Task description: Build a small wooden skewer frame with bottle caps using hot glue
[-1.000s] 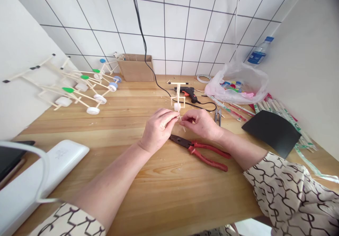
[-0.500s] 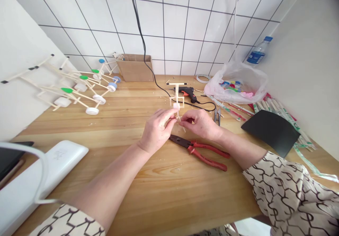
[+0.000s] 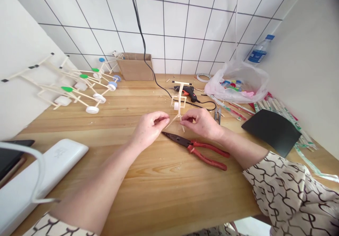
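Note:
A small frame of pale wooden sticks (image 3: 179,100) stands upright in the middle, with a black-tipped crossbar on top, a white round part at its left side and two splayed sticks at its foot. My right hand (image 3: 202,124) is closed on the foot of this stick frame, thumb and index finger pinched at its right side. My left hand (image 3: 149,128) is closed just left of the frame, fingertips beside the end of the left splayed stick; what they hold, if anything, is hidden. Red-handled pliers (image 3: 196,149) lie in front of both hands.
Stick models with white wheels (image 3: 92,109) stand left. A cardboard box (image 3: 136,67), a black glue gun (image 3: 191,93) and a bag of caps (image 3: 237,84) sit behind. Small snips (image 3: 217,116), a black sheet (image 3: 271,131) and sticks lie right; a white power bank (image 3: 66,154) lies left.
My left hand has moved left, away from the frame's foot, and the left splayed stick now shows. The frame's top has shifted slightly right. My right hand has hardly moved.

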The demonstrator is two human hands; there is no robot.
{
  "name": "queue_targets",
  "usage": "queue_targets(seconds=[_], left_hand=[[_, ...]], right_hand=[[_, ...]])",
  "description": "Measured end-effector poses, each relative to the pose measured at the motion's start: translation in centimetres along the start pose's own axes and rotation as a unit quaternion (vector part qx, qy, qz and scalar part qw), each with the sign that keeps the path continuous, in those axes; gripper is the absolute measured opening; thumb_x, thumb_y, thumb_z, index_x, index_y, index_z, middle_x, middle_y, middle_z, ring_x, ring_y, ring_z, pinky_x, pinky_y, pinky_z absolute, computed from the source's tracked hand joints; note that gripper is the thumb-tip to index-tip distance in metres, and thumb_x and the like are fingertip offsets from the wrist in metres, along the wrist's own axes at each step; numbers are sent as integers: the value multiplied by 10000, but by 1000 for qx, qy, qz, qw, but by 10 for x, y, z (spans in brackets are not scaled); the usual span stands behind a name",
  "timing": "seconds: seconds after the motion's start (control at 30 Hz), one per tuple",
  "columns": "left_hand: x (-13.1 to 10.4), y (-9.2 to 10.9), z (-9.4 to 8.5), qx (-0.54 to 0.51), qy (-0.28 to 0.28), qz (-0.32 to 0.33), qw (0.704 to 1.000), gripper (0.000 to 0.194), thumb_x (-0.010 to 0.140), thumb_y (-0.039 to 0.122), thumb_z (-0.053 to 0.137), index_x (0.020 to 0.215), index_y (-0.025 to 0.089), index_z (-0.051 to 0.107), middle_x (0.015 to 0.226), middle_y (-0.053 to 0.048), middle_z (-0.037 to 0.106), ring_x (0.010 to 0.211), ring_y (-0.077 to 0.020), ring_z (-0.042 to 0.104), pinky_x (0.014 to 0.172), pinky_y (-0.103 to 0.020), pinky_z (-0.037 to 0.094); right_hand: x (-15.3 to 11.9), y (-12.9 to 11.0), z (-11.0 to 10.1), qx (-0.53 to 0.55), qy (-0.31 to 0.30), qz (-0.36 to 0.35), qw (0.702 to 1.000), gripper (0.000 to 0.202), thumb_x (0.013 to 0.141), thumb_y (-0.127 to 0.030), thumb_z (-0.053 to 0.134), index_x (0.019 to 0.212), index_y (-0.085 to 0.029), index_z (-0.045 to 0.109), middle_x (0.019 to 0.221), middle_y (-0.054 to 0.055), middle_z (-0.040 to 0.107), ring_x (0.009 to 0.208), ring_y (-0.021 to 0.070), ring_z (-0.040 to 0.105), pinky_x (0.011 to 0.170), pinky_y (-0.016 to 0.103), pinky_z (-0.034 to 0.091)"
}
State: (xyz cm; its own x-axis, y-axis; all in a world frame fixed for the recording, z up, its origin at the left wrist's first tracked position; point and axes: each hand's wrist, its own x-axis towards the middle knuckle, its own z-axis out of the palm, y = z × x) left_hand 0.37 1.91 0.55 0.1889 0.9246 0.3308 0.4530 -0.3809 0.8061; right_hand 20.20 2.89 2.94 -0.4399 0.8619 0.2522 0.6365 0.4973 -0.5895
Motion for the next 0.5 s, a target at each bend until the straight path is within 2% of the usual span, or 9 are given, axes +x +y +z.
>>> queue_targets(seconds=[0.1, 0.2, 0.5], left_hand=[[2, 2, -8, -3, -33, -27, 999, 132, 748, 236, 613, 799, 156, 705, 742, -45, 744, 652, -179, 674, 603, -271, 529], [2, 6, -8, 8, -62, -34, 997, 107, 720, 222, 614, 722, 170, 707, 682, -24, 734, 601, -170, 653, 566, -257, 499], [0, 7, -3, 29, -84, -39, 995, 83, 690, 193, 611, 656, 179, 685, 616, 1, 700, 545, -150, 607, 541, -246, 464]], right_hand=[[0, 1, 0, -5, 3, -6, 1000, 103, 757, -158, 635, 659, -148, 665, 608, -1, 631, 569, 95, 511, 557, 208, 368], [-1, 1, 1, -5, 2, -4, 1000, 94, 758, -158, 631, 675, -145, 672, 622, 4, 643, 577, 99, 524, 560, 210, 374], [-2, 0, 3, -14, -2, -13, 1000, 94, 756, -155, 631, 671, -147, 669, 626, 1, 643, 578, 96, 527, 569, 207, 381]])
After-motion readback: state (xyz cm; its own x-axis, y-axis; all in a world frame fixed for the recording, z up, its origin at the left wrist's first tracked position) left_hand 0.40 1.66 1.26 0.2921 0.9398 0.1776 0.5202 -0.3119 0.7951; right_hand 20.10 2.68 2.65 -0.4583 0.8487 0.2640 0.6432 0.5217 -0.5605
